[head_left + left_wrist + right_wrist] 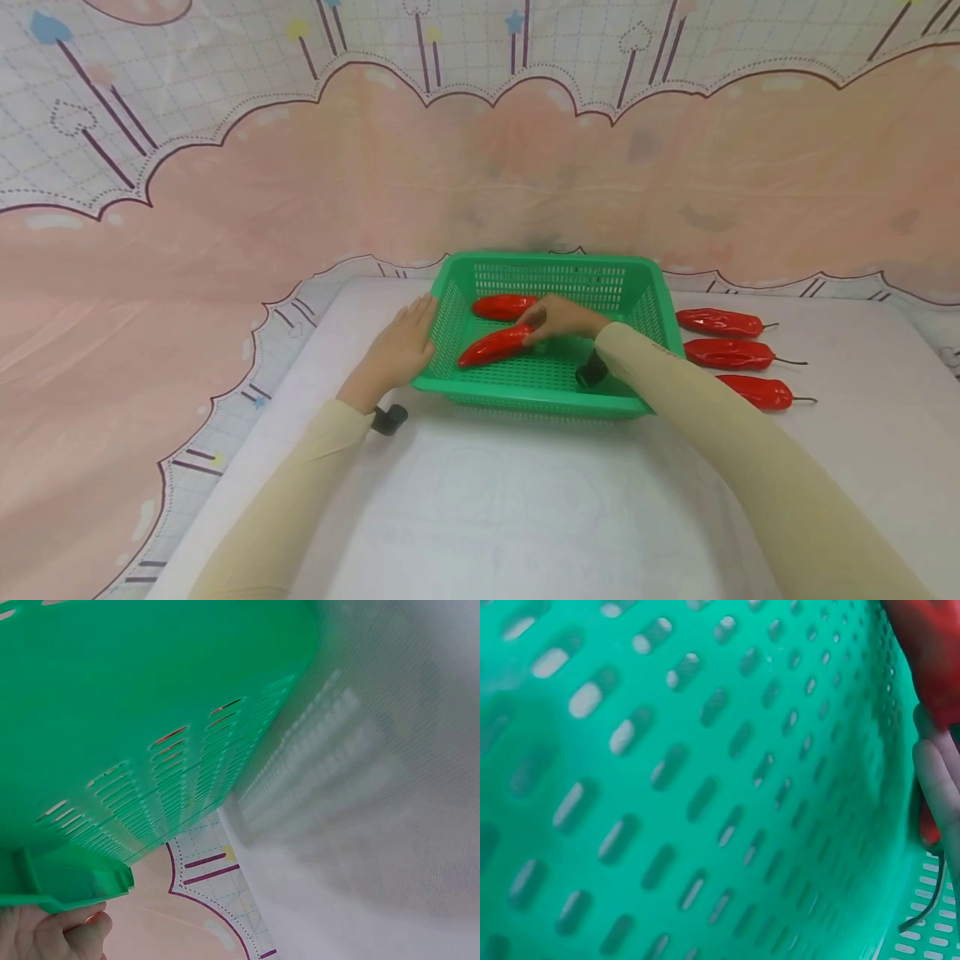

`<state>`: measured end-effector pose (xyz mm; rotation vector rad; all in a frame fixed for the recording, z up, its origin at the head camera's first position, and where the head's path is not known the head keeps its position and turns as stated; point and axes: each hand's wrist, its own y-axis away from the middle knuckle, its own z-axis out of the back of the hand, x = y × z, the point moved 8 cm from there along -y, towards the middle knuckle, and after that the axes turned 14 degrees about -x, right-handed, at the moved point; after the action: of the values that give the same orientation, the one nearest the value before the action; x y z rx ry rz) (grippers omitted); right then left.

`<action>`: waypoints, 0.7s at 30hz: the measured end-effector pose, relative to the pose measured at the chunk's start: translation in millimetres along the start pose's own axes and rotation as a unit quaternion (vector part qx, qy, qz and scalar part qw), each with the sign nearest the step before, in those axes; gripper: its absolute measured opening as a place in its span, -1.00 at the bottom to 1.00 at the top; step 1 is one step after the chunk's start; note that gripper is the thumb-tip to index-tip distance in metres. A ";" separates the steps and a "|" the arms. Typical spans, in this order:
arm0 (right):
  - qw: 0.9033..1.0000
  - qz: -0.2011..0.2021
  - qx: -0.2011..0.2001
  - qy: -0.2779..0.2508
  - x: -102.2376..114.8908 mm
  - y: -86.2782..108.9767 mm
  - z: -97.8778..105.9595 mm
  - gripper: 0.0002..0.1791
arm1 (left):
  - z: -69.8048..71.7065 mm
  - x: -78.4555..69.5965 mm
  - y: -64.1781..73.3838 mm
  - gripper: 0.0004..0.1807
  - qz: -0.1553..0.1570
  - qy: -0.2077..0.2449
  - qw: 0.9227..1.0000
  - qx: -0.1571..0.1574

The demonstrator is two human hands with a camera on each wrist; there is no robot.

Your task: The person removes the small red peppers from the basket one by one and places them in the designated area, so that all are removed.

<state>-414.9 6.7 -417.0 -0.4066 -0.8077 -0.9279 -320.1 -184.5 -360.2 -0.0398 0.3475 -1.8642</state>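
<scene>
Currently, a red chili pepper [491, 347] is pinched by the right hand [558, 318] beside a second pepper [499, 307] in a green slotted basket [528, 401], touched at left by the left hand [399, 345], fingers straight.

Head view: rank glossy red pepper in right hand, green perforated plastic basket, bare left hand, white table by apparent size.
1. White table
2. Green basket
3. Left hand
4. Held red pepper, partly covered by right hand

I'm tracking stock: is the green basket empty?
Not empty: in the head view, a red chili pepper lies inside the green basket, and the right hand holds another pepper there.
</scene>
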 end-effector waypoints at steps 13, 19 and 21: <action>1.000 0.013 0.005 -0.017 2.9 -2.3 6.8 -0.56 | 0.2 0.1 0.1 -0.28 0.003 0.003 1.000 0.001; 0.999 0.004 -0.012 -0.036 8.3 -0.2 13.1 -0.56 | 0.2 0.0 0.0 -0.29 0.001 0.002 1.000 0.000; 0.999 0.000 -0.015 -0.045 10.0 0.9 14.8 -0.57 | 0.1 0.1 0.0 -0.29 0.002 0.001 1.000 0.001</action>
<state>-417.1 10.9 -399.8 -0.4774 -0.8768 -0.9268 -320.1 -184.6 -360.1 -0.0357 0.3480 -1.8607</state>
